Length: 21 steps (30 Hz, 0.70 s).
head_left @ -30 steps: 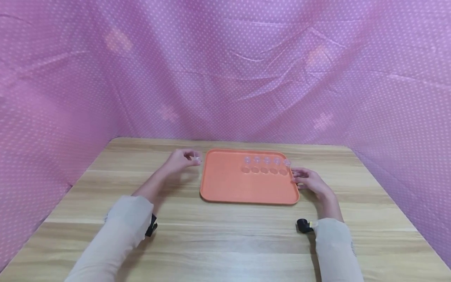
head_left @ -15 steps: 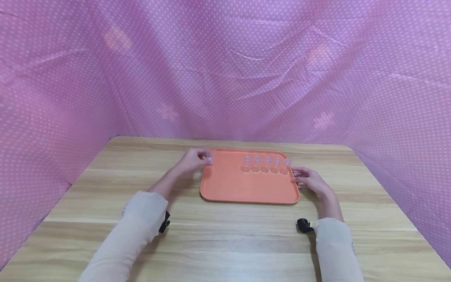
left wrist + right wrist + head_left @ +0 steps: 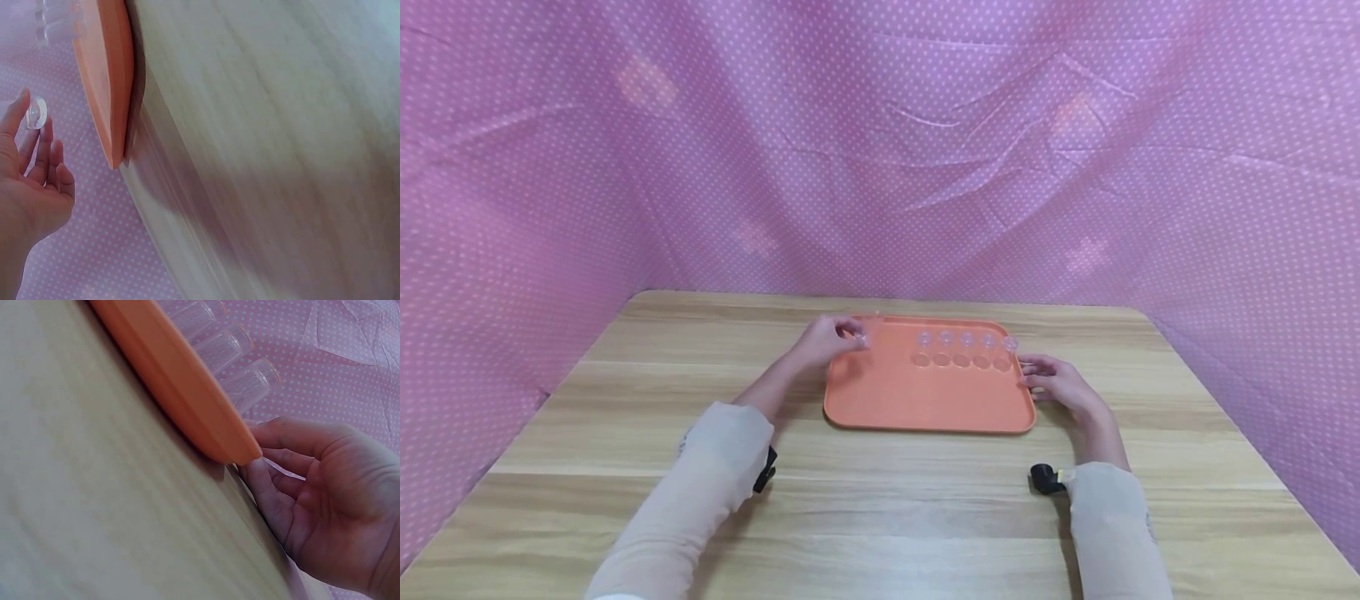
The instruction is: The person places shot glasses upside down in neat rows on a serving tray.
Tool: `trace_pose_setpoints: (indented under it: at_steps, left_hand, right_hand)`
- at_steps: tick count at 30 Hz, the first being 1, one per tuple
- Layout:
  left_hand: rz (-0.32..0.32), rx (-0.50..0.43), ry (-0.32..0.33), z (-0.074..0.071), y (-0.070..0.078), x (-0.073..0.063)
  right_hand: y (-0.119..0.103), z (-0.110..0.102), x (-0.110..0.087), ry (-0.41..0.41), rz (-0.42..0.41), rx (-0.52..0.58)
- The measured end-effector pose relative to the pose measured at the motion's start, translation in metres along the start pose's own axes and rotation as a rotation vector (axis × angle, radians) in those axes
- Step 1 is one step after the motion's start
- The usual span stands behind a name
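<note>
An orange tray (image 3: 925,407) lies on the wooden table. Over its far left corner, my left hand (image 3: 826,340) pinches a small clear plastic cup (image 3: 37,114) between thumb and fingertips; the cup's round end shows in the left wrist view, the rest being faint against the cloth. Several matching clear cups (image 3: 967,340) stand in a row on the far right part of the tray. My right hand (image 3: 1062,388) holds the tray's right edge, its thumb and index finger on either side of the rim in the right wrist view.
The table (image 3: 880,517) is light wood and extends around the tray. Pink dotted cloth (image 3: 880,167) hangs behind it and along both sides. A black wrist camera (image 3: 1045,478) sits at the right forearm, another black device (image 3: 765,472) at the left.
My left hand has carried the cup rightwards, from beside the tray's left edge to over its far left corner. The right hand has stayed at the tray's edge.
</note>
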<state>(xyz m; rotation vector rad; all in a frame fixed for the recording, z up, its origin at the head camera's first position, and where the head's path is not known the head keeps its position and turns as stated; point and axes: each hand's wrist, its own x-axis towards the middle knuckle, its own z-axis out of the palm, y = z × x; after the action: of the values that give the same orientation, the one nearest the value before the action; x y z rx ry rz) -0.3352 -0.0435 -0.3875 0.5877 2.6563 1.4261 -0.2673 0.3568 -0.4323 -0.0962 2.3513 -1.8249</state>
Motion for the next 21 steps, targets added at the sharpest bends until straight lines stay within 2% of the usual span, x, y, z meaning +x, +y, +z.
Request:
trace_pose_setpoints:
  at_steps: [6,10,15,18,21]
  left_hand:
    - [-0.030,-0.012,0.038,0.002,-0.001,0.000]
    - [-0.040,-0.056,0.071,0.004,-0.003,0.000]
    - [-0.015,-0.117,0.107,0.009,-0.004,0.000]
    - [0.006,-0.121,0.134,0.012,-0.003,0.000]
    - [-0.007,-0.124,0.168,0.015,-0.002,0.001]
  right_hand:
    - [0.001,0.000,0.000,-0.001,-0.009,0.002]
    - [0.000,0.000,0.000,-0.003,-0.010,0.003]
    - [0.000,0.000,0.000,0.004,-0.003,-0.005]
    - [0.000,0.001,-0.001,0.008,0.005,-0.017]
    - [0.000,0.001,-0.002,0.008,0.011,-0.026]
